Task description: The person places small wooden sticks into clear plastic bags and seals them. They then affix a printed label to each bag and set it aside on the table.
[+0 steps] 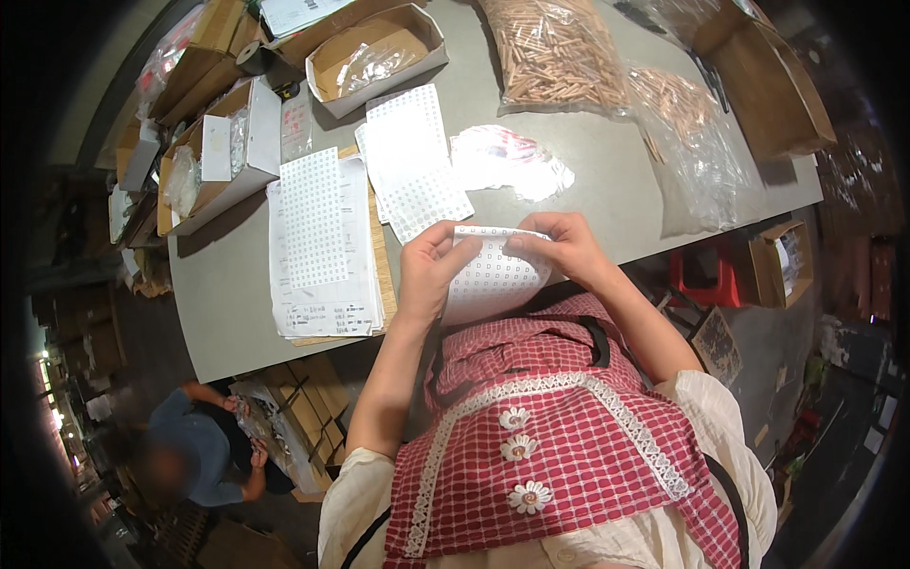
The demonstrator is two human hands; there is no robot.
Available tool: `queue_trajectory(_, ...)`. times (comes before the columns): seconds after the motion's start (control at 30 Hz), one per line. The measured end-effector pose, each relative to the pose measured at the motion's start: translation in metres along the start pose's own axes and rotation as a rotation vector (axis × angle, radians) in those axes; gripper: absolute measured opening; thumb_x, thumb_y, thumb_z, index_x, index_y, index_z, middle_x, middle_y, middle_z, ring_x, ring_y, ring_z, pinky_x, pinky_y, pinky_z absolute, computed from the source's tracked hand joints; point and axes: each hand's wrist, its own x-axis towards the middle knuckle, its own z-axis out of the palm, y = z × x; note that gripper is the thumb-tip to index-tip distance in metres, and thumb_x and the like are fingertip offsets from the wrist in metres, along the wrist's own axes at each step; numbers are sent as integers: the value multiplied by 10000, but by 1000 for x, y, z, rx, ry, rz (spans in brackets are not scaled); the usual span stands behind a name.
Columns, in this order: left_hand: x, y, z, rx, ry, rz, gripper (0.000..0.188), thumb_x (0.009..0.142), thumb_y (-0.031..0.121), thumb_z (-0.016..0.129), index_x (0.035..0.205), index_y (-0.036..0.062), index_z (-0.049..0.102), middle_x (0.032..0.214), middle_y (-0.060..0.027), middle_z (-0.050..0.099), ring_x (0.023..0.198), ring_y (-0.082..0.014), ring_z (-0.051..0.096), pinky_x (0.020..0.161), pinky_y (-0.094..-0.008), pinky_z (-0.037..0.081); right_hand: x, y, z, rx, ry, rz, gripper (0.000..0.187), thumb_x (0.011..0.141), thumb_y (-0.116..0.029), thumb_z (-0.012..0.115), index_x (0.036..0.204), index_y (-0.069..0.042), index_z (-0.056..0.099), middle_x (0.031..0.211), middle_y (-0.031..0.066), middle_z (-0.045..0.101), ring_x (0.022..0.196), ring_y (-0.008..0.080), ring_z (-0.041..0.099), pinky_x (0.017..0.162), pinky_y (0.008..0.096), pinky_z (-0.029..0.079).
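Paper [495,277], white and thin with rows of tiny dark squares, hangs curved in front of my red checked cloth apron [569,417], by the flat grey tabletop [607,171]. My left fingers [436,238] and right fingers [544,224] pinch it near the top edge, I think because it bends so easily. More white printed sheets [412,161] lie close by, maybe for easy reach.

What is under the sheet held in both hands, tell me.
Past the sheet, grey table shows above and red checked apron below. Whatever lies directly under it, including part of the table's edge, is covered.
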Motion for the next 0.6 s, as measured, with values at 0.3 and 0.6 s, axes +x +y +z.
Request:
queue_trajectory(0.3, 2, -26, -4, 481, 160, 227, 128, 937, 70, 770, 863, 3, 692, 698, 62, 594, 623, 8, 466, 541, -181, 330, 10, -1, 1, -717, 118, -589, 306, 923, -173, 736, 1191, -53, 650, 1137, 139, 676, 1058, 311, 632, 921, 396, 484)
queue_trajectory(0.6, 7, -29, 1, 654, 207, 231, 175, 884, 141, 804, 889, -12, 721, 663, -36, 611, 614, -70, 509, 558, -273, 418, 12, -3, 12, -814, 108, -607, 307, 792, -19, 728, 1078, -53, 622, 1039, 143, 622, 999, 368, 581, 902, 455, 472)
